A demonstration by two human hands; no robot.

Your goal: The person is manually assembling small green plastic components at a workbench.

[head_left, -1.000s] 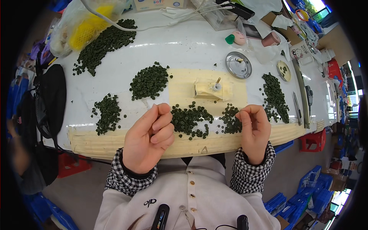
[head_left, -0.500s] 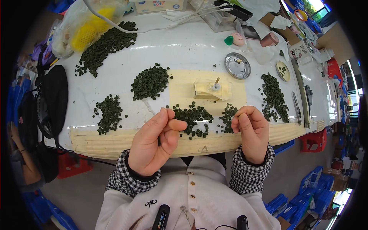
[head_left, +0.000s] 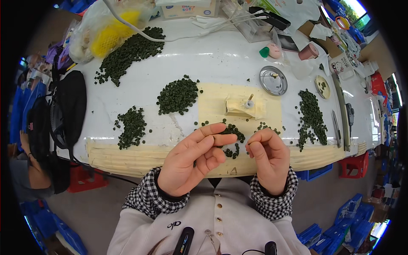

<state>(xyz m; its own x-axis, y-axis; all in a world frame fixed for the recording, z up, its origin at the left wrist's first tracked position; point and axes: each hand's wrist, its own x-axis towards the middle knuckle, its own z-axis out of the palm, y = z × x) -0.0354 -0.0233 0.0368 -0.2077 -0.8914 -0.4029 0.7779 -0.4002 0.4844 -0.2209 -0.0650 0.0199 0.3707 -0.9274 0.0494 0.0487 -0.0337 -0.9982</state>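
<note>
Small pile of dark green round pieces (head_left: pixel 231 135) on the near middle of the white desk (head_left: pixel 221 59), partly hidden behind both hands. Left hand (head_left: pixel 193 159) raised just above the near desk edge, index finger and thumb stretched toward the right, other fingers loosely curled; whether anything sits between the fingertips cannot be told. Right hand (head_left: pixel 267 157) close beside it, fingertips pinched together, what they hold too small to make out. Hands near each other, not touching. Checked cuffs on both wrists over a pale buttoned top.

Just beyond the pile, a tan mat (head_left: pixel 212 102) with a small cream block (head_left: pixel 240 106) bearing an upright peg. Larger green heap (head_left: pixel 177 94) left of the mat, another (head_left: pixel 132 126) nearer the left edge, a long one (head_left: pixel 127 53) far left at the back, a strip of them (head_left: pixel 311 117) at the right. Round metal lid (head_left: pixel 273 80) behind the mat. Yellow mesh in a clear bag (head_left: pixel 106 29) at the far left corner. Black bag (head_left: pixel 70 106) hanging at the left end of the desk. Blue crates (head_left: pixel 357 231) on the floor at lower right.
</note>
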